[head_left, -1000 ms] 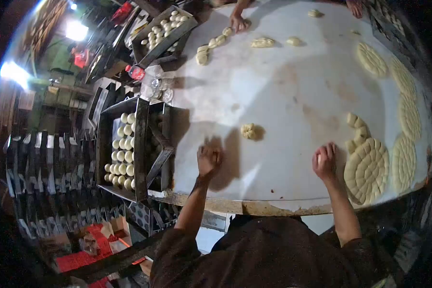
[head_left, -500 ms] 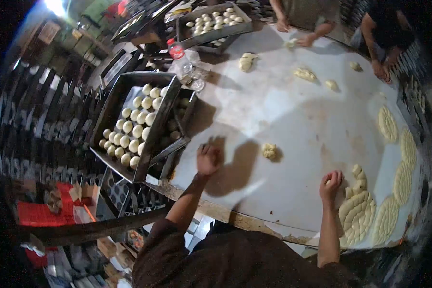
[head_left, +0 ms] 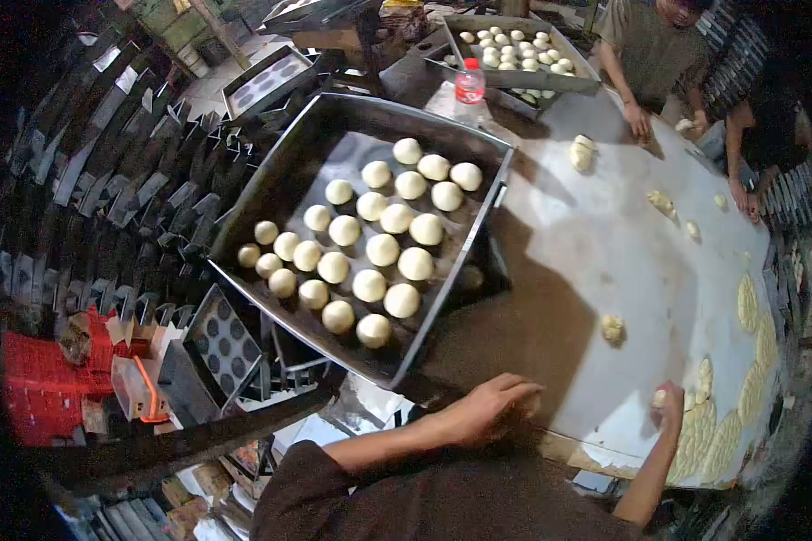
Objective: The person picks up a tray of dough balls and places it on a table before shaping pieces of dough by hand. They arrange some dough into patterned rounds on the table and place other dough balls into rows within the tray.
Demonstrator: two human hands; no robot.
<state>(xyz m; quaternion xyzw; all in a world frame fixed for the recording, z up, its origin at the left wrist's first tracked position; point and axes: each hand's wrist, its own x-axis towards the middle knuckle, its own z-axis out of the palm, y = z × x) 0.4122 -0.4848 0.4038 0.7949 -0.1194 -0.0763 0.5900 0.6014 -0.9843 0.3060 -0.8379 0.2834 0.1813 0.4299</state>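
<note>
My left hand [head_left: 496,408] is over the near edge of the table, below the corner of a deep metal tray [head_left: 370,110]. Its fingers stretch to the right and hold nothing visible. At the right, my right hand [head_left: 669,410] is closed around a small pale dough piece [head_left: 660,398]. Beside it lie a strand of dough pieces [head_left: 704,379] and a scored dough slab [head_left: 692,440]. Rows of round dough balls [head_left: 382,250] sit in the tray. A lumpy dough piece [head_left: 613,329] rests on the table between the tray and my right hand.
More scored slabs [head_left: 747,304] line the table's right edge. Across the table [head_left: 568,270], co-workers' hands [head_left: 639,123] are near other dough lumps [head_left: 582,153]. A red-capped bottle [head_left: 469,83] and another filled tray [head_left: 550,77] stand at the back. Stacked metal trays fill the left.
The view has swung left, bringing the tray closer to the middle. My left hand has drawn back from the tabletop towards my body. A dough piece now shows in my right hand.
</note>
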